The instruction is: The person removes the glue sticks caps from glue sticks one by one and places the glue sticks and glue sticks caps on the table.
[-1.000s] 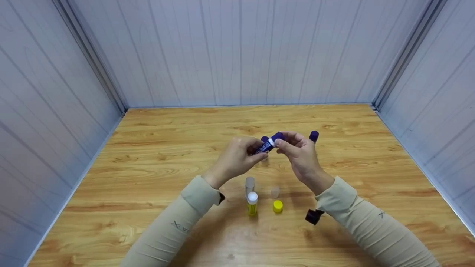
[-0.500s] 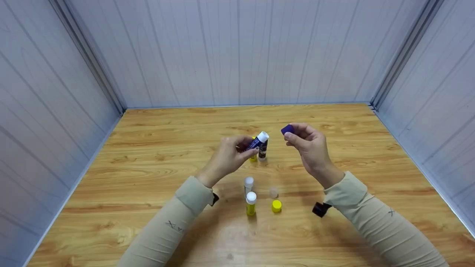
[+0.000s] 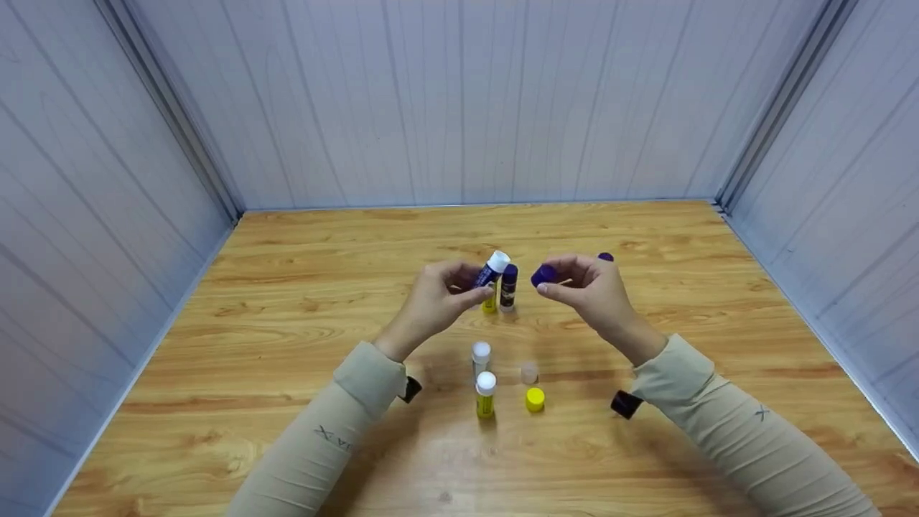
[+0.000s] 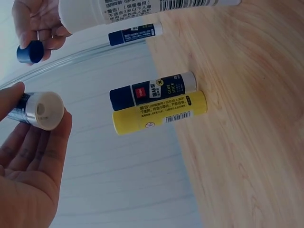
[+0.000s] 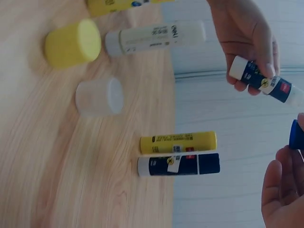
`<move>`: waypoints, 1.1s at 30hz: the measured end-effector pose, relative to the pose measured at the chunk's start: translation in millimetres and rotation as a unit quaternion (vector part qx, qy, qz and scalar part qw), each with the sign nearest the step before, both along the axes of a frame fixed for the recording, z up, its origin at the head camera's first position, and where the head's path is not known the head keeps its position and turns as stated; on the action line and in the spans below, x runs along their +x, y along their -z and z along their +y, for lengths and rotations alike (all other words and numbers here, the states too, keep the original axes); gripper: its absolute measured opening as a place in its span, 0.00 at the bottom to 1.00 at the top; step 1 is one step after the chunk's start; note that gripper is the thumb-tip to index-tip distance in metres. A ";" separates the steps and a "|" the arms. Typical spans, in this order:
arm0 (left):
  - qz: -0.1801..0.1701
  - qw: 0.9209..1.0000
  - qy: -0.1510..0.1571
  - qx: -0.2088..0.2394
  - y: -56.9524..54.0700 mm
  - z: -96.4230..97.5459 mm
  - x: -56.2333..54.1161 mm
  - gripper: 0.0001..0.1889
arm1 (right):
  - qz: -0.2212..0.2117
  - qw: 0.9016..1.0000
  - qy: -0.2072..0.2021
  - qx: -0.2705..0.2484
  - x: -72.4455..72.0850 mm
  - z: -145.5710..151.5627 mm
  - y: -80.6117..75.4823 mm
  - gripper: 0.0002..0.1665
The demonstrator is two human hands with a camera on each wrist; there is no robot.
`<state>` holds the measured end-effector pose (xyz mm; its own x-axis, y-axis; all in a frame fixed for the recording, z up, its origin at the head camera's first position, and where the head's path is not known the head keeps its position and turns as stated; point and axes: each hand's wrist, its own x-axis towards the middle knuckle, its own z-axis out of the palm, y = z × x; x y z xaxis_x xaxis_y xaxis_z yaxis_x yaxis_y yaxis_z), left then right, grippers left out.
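Note:
My left hand point(image 3: 434, 298) grips a navy glue stick point(image 3: 489, 272) that leans to the right, its white top uncovered. To its right, my right hand point(image 3: 602, 298) pinches the navy cap point(image 3: 543, 276), apart from the stick. In the right wrist view, a gap separates the held glue stick point(image 5: 266, 81) from the cap point(image 5: 297, 135). Just behind the left hand's fingers stand a capped yellow glue stick point(image 4: 159, 113) and a capped navy glue stick point(image 3: 508, 289), side by side on the wooden table.
Nearer the person stand an uncapped white glue stick point(image 3: 481, 357) and an uncapped yellow glue stick point(image 3: 486, 396). Right of them lie a translucent cap point(image 3: 529, 373) and a yellow cap point(image 3: 535, 400). Another navy glue stick point(image 4: 135, 34) is partly hidden behind the right hand. Pale panels point(image 3: 459, 108) enclose the table.
The navy cap has come off the glue stick in the left hand. My right hand moved away with it, rose, then lowered slightly; the left hand shifted a little left.

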<state>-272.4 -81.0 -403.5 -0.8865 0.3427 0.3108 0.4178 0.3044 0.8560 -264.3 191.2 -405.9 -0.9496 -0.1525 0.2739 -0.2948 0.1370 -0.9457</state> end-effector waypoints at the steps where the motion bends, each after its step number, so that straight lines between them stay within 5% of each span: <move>1: -0.003 1.000 0.005 0.005 0.7 -0.4 -0.5 0.15 | 0.004 1.000 -0.003 0.017 -0.2 0.6 1.3 0.19; 8: -0.015 0.999 0.029 0.041 8.0 -4.0 -4.0 0.15 | 0.028 0.994 -0.035 0.101 -3.4 2.5 12.1 0.17; 15: -0.047 0.998 0.024 0.045 15.2 -8.2 -5.0 0.16 | 0.059 0.977 -0.067 0.196 -9.3 2.4 23.0 0.17; 33: -0.083 0.996 0.007 0.024 29.3 -16.0 -9.3 0.19 | 0.024 0.947 -0.152 0.282 -21.4 2.4 59.9 0.14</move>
